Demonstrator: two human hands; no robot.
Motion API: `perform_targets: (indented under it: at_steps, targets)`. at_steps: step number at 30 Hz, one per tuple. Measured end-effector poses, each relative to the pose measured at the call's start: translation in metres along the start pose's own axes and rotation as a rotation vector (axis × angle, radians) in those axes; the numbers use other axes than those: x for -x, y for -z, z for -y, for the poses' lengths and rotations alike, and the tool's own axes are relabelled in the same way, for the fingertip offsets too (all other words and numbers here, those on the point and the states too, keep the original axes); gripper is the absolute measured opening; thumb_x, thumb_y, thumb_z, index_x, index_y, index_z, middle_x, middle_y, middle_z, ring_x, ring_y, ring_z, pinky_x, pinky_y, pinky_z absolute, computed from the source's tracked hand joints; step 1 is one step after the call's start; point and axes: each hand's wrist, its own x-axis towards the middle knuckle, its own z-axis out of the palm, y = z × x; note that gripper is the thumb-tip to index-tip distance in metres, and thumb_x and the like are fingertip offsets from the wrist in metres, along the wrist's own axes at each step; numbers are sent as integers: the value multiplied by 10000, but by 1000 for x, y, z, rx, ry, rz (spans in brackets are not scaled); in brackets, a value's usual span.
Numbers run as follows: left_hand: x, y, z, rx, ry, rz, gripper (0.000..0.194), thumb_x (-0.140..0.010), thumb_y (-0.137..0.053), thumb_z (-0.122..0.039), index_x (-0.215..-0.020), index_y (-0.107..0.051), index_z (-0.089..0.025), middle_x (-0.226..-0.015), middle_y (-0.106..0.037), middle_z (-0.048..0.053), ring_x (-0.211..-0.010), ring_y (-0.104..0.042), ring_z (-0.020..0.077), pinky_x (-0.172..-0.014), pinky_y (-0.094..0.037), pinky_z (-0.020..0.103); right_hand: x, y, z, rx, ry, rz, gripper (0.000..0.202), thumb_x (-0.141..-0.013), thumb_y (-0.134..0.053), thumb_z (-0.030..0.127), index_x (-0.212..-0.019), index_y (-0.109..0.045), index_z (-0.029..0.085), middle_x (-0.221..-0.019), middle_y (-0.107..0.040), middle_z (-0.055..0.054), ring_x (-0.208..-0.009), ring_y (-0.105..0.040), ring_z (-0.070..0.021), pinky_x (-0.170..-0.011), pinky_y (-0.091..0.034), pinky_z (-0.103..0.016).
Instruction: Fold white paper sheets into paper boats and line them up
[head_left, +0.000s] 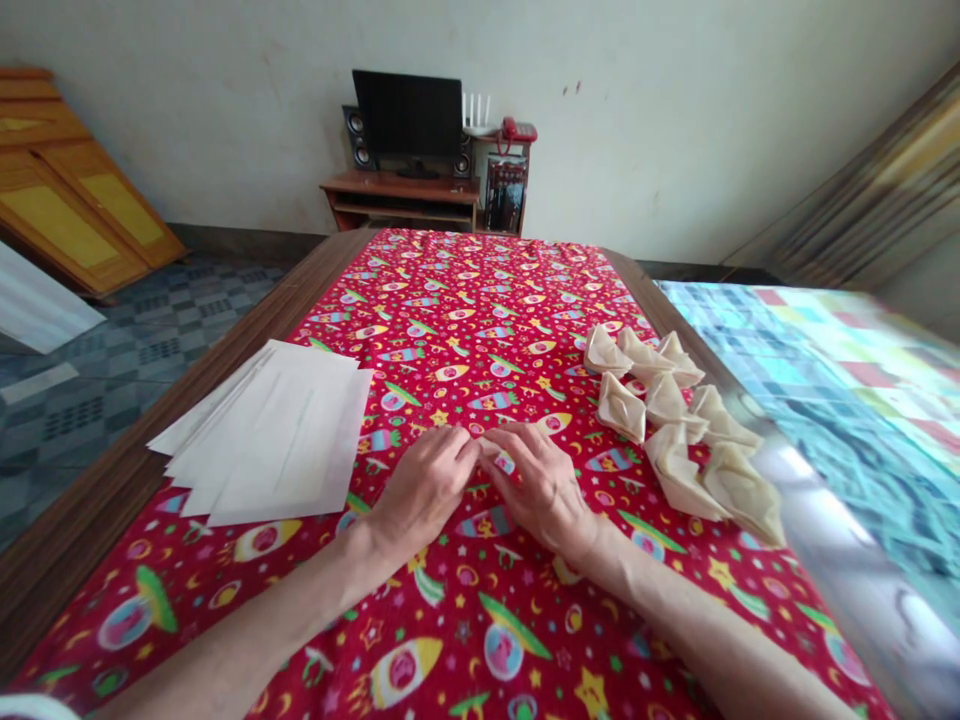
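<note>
My left hand [429, 474] and my right hand [541, 482] meet over the middle of the red printed cloth. Between their fingertips shows a small pale bit of folded paper [490, 448], mostly hidden by the fingers. Both hands are closed, with thumbs and fingers pinching the paper. To the left lies a fanned stack of off-white paper sheets [289, 440]. On the right, several folded paper ingots [679, 475] sit close together in rough rows, boat-shaped with pointed ends.
A red cloth [465, 290] with rockets and stars covers a brown wooden table [247, 335]. Beyond its far end, a monitor [409, 115] and a red telephone [517, 130] stand against the wall. A bed with patterned covers [817, 400] borders the right side; a wooden cabinet [82, 190] stands far left.
</note>
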Motion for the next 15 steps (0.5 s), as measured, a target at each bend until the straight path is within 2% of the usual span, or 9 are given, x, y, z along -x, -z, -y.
perform_targets:
  at_steps: [2, 5, 10, 15]
  targets:
    - [-2, -3, -5, 1, -12, 25, 124, -893, -457, -109, -880, -563, -172, -869, -564, 50, -817, -536, 194, -757, -463, 324, 1, -2, -5, 80, 39, 45, 192, -909, -445, 178, -1050, -572, 203, -995, -618, -82, -904, -563, -192, -785, -462, -305]
    - [-1, -10, -3, 51, 28, -34, 123, -906, -452, -138, -943, -563, -175, -873, -578, 40, -820, -536, 188, -767, -458, 327, 4, -4, -13, 96, 30, 49, 166, -902, -436, 152, -941, -589, 205, -904, -620, -61, -827, -569, -166, -731, -468, -268]
    - [2, -17, 10, 148, 42, -113, 152, -924, -452, -181, -859, -589, -182, -809, -593, 18, -790, -548, 163, -750, -446, 303, 5, -3, -19, -15, 10, 15, 146, -886, -460, 142, -908, -594, 195, -907, -630, -68, -851, -592, -164, -742, -483, -268]
    - [-3, -13, 12, 178, 16, -146, 158, -918, -454, -155, -849, -596, -172, -837, -592, 27, -840, -540, 167, -798, -444, 306, 4, -2, -19, -183, -53, -71, 141, -864, -518, 142, -919, -626, 213, -913, -653, -45, -828, -614, -146, -743, -501, -262]
